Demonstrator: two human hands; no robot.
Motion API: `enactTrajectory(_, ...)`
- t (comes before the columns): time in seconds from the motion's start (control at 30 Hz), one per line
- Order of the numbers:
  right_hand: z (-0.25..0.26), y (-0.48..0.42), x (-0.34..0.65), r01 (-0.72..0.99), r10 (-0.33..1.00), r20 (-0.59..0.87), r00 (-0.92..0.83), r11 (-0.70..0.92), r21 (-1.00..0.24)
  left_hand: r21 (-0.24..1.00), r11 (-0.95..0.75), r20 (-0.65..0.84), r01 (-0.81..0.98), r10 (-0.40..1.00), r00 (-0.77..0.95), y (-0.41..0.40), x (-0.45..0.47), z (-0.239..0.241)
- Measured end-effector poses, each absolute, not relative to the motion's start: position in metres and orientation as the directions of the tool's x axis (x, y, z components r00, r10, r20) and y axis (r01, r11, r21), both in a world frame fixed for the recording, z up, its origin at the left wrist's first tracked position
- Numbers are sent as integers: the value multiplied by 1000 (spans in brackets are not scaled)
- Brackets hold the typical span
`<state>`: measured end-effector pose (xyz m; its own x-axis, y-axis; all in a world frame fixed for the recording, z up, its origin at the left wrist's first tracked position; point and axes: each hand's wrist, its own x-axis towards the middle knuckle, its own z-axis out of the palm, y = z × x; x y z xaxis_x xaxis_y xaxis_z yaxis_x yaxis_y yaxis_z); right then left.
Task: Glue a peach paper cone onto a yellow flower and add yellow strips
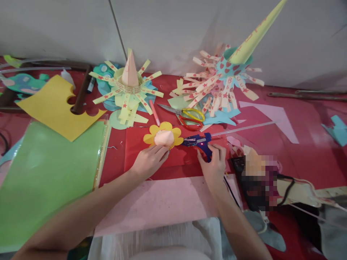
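Observation:
My left hand (152, 161) has its fingers closed at the near edge of a paper flower (177, 140). The flower has rounded yellow petals and a pale pink cone (164, 137) in its middle. A blue hot glue gun (199, 141) is gripped at its handle by my right hand (214, 162), thumb on one side and fingers on the other. Its nozzle points left, close to the petals, and a small red light glows on its body. A long clear glue stick (244, 128) sticks out of its back. Red paper (135, 144) lies beneath the flower.
Scissors (187, 117) and a pink marker (154, 112) lie just beyond the flower. Two paper crowns with cones, a yellow-green one (127, 86) and a blue one (230, 68), stand behind. Yellow foam (56, 108) overlaps green sheets (54, 173) at left. A dark phone-like object (240, 173) lies right.

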<state>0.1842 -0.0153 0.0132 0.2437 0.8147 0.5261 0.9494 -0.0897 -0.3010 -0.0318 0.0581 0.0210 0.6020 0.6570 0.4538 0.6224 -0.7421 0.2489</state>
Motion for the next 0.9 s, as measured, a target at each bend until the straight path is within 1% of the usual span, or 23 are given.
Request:
enactTrajectory(0.43,13,-14,181,948,791,549,272,-124,-292,208,-763,475,612,625,619,58,-31,20)
enactTrajectory(0.63,14,-12,190,904,776,494,392,-225,-364,201,-774,493,601,610,620,58,-31,20)
enactTrajectory(0.77,16,-9,209,826,735,409,540,-371,-424,180,-783,495,596,596,633,58,-30,22)
enactTrajectory(0.9,14,-8,227,752,678,362,640,-457,-475,109,-837,530,536,505,681,57,-30,24)
